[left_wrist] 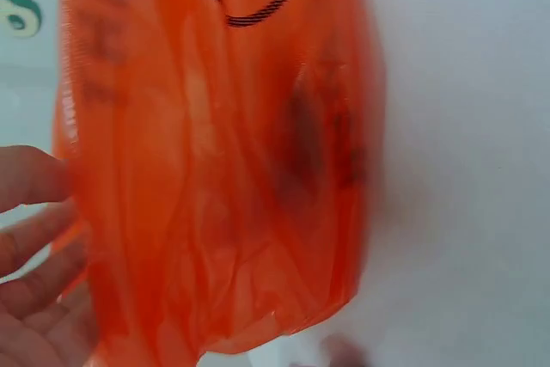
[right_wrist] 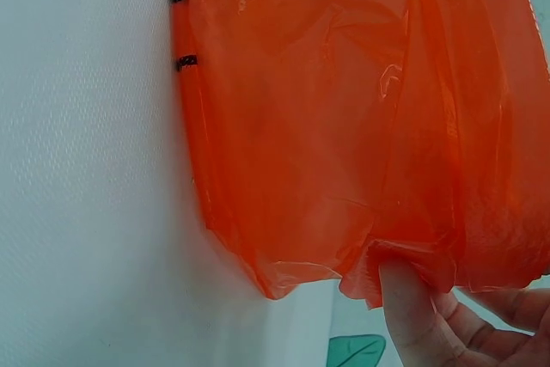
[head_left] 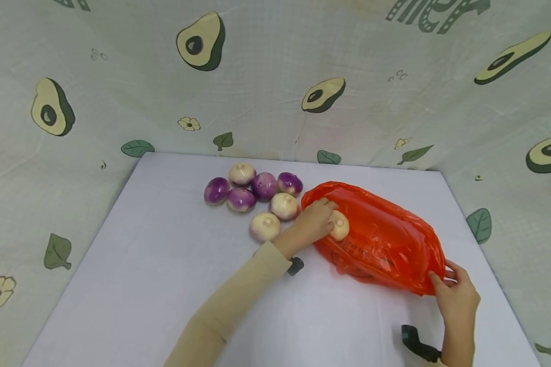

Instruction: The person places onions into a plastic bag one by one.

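In the head view, an orange-red plastic bag (head_left: 385, 239) lies on its side with its mouth wide. My left hand (head_left: 313, 221) reaches over the bag's left rim. Fingers and thumb grip a pale, round turnip (head_left: 339, 226) just inside the mouth. The left wrist view shows the fingers (left_wrist: 39, 182) at the bag's edge, their tips hidden behind the film. At the opposite end, my right hand (head_left: 456, 293) pinches the rim. Its thumb (right_wrist: 408, 307) presses the plastic in the right wrist view, with the other fingers on the far side.
Left of the bag, several purple-and-white turnips (head_left: 241, 200) sit in a cluster, the nearest pale one (head_left: 265, 227) beside my left forearm. The white table (head_left: 133, 285) meets an avocado-print cloth (head_left: 266, 132) at the back and sides. Dark wrist mounts (head_left: 420, 344) stick out from my wrists.
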Action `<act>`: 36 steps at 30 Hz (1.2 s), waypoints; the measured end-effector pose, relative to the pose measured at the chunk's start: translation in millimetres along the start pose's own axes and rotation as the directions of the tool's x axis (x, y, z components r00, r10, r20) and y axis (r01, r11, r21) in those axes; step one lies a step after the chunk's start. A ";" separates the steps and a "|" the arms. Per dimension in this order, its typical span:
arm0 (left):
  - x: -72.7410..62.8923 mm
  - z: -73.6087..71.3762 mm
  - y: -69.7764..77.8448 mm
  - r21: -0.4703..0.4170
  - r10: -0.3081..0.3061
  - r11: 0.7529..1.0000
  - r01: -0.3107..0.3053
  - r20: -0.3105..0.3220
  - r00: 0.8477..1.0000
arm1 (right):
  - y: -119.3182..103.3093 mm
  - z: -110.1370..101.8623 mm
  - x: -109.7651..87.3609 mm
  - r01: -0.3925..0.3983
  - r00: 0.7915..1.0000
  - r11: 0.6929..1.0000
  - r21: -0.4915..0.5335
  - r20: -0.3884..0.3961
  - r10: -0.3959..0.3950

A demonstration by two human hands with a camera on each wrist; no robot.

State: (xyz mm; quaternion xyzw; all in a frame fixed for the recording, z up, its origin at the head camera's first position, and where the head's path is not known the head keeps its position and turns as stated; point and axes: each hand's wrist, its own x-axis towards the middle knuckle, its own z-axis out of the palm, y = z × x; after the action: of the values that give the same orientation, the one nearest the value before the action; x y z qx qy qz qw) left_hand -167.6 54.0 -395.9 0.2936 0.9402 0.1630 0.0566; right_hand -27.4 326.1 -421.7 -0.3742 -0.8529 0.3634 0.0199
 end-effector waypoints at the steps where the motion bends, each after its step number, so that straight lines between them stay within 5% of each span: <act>1: -3.1 -3.2 0.0 -0.034 0.003 0.999 -0.004 -0.013 1.000 | 0.3 -0.1 -0.1 0.002 1.000 1.000 0.000 -0.002 -0.002; 8: -26.8 -14.5 -10.7 -0.286 -0.018 0.958 -0.023 -0.142 0.990 | 0.3 -1.3 -1.4 -0.009 1.000 1.000 0.003 -0.010 0.009; 17: -52.5 -21.6 -37.7 -0.405 -0.062 0.912 -0.063 -0.288 0.956 | -1.9 -1.8 -2.2 -0.013 1.000 1.000 0.012 -0.010 0.013; 22: -64.4 -23.6 -49.1 -0.419 -0.101 0.906 -0.064 -0.361 0.927 | -2.9 -1.3 -2.0 -0.016 1.000 1.000 0.012 -0.012 0.016; 28: -75.6 -24.1 -60.0 -0.441 -0.154 0.897 -0.031 -0.378 0.913 | -2.7 0.3 -3.0 -0.029 1.000 0.999 0.017 -0.007 0.029; 36: -90.8 -22.5 -73.9 -0.390 -0.116 0.919 -0.063 -0.420 0.900 | 0.3 1.7 -2.3 -0.025 1.000 0.999 0.028 -0.016 0.026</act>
State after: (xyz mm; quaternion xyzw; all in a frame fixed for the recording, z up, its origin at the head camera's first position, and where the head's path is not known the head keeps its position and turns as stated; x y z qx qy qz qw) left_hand -137.0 -61.2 -398.8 0.2192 0.8806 0.4095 -0.0944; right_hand -26.0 323.7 -422.5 -0.3876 -0.8428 0.3724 0.0274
